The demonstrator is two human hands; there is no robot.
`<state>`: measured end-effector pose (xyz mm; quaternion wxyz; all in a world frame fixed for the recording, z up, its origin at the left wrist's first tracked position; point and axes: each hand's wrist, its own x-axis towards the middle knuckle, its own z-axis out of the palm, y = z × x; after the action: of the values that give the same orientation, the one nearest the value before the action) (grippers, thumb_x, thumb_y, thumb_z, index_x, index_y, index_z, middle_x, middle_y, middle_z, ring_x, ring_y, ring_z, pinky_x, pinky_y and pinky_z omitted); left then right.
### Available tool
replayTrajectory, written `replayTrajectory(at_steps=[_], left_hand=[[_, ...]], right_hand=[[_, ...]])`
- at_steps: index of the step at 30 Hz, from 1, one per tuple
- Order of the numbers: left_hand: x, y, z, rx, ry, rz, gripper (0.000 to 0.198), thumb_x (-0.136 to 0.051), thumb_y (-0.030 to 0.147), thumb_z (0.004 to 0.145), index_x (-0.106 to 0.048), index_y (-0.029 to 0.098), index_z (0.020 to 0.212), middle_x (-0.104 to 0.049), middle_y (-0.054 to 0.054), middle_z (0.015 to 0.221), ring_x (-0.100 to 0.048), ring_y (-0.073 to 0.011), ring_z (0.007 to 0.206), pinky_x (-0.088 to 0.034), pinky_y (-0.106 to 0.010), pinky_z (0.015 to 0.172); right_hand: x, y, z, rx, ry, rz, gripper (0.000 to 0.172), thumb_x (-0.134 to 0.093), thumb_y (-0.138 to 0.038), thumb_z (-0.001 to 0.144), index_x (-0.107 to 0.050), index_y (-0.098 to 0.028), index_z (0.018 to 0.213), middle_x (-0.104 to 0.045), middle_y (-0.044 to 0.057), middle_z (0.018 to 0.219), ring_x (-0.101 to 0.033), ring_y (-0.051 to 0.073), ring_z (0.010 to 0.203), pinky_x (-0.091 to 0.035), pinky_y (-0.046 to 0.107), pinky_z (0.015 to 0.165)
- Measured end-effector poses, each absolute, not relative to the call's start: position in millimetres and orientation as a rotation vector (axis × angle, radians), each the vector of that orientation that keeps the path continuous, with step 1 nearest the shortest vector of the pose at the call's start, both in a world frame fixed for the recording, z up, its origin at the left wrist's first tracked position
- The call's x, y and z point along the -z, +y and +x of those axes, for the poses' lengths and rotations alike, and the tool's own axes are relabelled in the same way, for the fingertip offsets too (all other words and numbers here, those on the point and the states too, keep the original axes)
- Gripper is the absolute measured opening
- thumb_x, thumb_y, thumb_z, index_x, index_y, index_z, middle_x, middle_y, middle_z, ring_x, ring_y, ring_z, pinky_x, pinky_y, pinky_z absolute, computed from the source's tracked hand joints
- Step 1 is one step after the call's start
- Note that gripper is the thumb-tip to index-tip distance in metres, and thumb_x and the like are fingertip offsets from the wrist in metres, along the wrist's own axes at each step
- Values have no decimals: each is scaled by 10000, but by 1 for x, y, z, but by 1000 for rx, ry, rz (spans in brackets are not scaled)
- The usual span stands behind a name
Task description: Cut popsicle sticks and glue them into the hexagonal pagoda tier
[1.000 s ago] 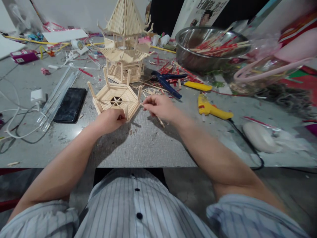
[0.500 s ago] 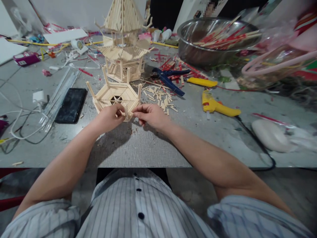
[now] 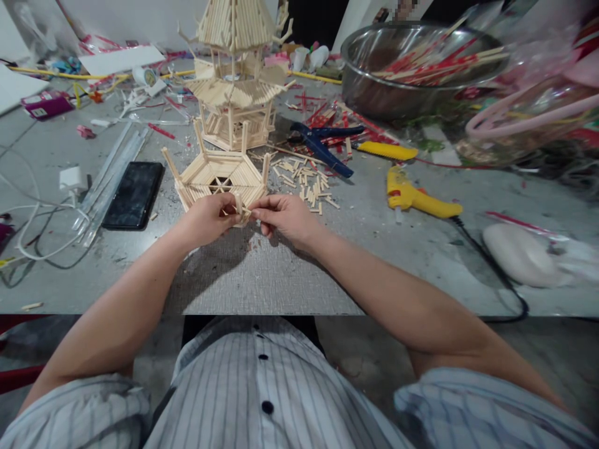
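A hexagonal wooden stick base (image 3: 194, 178) with upright corner posts lies on the table in front of me. My left hand (image 3: 210, 219) is closed around the post at its near corner, thumb and fingers pinched together. From the right, my right hand (image 3: 287, 219) pinches a small wooden stick (image 3: 246, 211) against that same corner. The fingers partly hide the corner and the stick's ends. Just behind the base stands a tiered pagoda model (image 3: 234, 93) of the same pale sticks.
Cut stick pieces (image 3: 314, 187) lie right of the base, near blue cutters (image 3: 322, 149), a yellow utility knife (image 3: 387, 150) and a yellow glue gun (image 3: 416, 199). A metal bowl (image 3: 369, 93) holds red-and-pale sticks. On the left are a phone (image 3: 133, 195), clear sticks and a white charger (image 3: 73, 179).
Both hands stay at the near corner, with only slight finger movement. The small stick between them shows more clearly now. The view has shifted a little.
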<state>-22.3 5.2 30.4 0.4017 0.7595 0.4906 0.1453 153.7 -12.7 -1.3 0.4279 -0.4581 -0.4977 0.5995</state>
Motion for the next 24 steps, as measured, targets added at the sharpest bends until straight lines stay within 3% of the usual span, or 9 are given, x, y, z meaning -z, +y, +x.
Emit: replayTrajectory(at_steps=[24], left_hand=[[-24,9,-27,-412,1180,2100,174,-537,262,794,-652,141,844,-624,-18,694,-527,-99,607,-404,-237,584]], right_hand=[[4,-13,152,-1607,-1124,-1110,79,-682,-161,656,-624,-156,710,-564,-57,496,-486,53,368,-400,164,339]])
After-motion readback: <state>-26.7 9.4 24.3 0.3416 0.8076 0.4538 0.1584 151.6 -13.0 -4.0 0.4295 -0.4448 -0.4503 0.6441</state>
